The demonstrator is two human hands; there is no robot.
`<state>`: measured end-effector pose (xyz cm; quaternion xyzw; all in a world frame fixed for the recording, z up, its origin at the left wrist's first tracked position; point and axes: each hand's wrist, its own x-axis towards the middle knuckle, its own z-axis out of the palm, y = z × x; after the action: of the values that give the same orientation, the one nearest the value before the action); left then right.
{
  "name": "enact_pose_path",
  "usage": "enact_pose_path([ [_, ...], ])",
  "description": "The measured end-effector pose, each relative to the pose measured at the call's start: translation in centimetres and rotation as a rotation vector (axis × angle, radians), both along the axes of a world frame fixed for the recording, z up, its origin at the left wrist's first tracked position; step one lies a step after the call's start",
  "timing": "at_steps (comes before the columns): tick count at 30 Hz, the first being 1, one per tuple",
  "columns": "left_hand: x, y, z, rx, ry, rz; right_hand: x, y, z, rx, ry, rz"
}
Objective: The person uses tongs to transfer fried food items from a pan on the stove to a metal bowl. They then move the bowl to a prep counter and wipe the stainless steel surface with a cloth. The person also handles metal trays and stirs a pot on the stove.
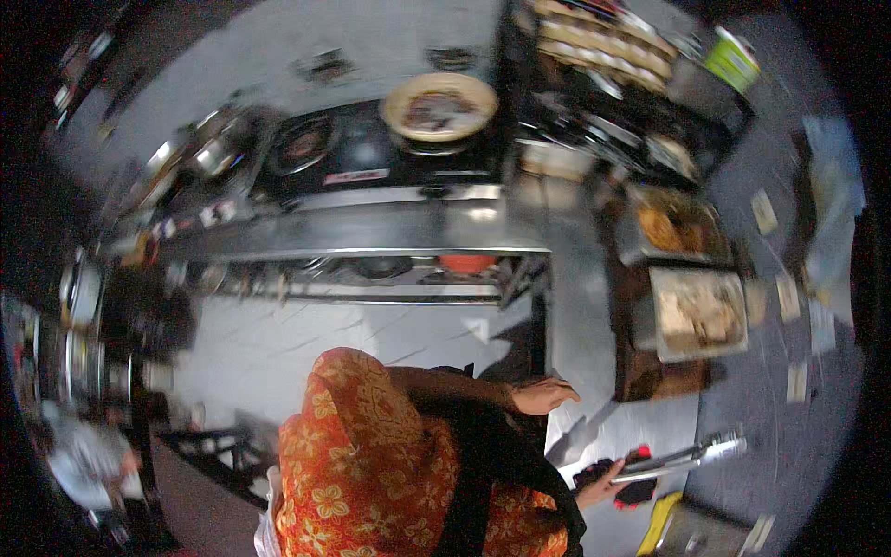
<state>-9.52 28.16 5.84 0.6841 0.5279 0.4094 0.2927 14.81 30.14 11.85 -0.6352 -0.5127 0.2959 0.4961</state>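
My left arm, in an orange flowered sleeve, reaches across to the right. At its end my left hand (546, 396) hovers by the edge of the steel counter (580, 334), fingers stretched out and nothing visible in them. Lower down, my right hand (601, 485) is closed around a long metal utensil that looks like tongs (687, 458), pointing to the right. A red and black item (634, 499), too blurred to name, lies at that hand. Up the counter from my hands stand a metal tray of pale food (698, 314) and a tray of orange-brown food (673, 227).
A wide pan (439, 111) with dark contents sits on the black stove (362, 153). Stacked egg trays (603, 46) and a green-labelled tub (733, 60) stand at the far right. A yellow-edged container (661, 524) is at the lower right. Another person (93, 455) is at the left.
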Motion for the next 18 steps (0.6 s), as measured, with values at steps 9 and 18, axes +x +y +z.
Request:
enact_pose_path([
  [9,-15.4,-23.0,-11.2,-0.478,0.115,0.701,-9.7,0.2,9.6,-0.34,-0.027,0.614],
  [18,-13.9,-58.1,-16.5,-1.188,-0.606,1.864,-30.4,-10.0,11.9,-0.019,0.119,1.124],
])
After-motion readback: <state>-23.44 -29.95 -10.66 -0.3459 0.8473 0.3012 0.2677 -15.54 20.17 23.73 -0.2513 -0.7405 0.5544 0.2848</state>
